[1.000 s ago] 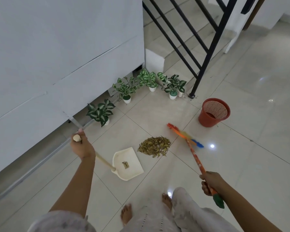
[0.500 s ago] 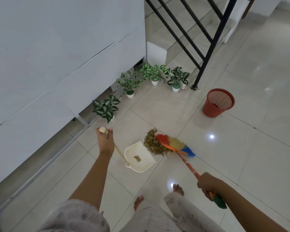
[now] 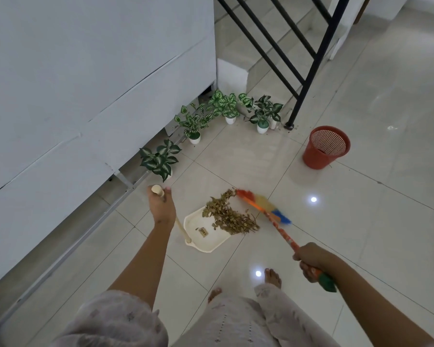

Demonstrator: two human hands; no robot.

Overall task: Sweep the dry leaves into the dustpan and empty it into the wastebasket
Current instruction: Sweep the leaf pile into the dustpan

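With your left hand (image 3: 161, 209) gripping the dustpan (image 3: 206, 234) handle and your right hand (image 3: 311, 259) clamped on the broom (image 3: 263, 209), the dry leaves (image 3: 229, 216) straddle the pan's lip between them, so a hard stroke could scatter them past it.

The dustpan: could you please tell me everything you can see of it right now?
The dustpan is cream, plastic-looking, a shallow tray with a raised rim and a long pale handle tilting up to the left hand, which grips its top. It lies flat on the tiled floor. A small label sits inside. The dry leaves spread across its open edge, some inside, some outside.
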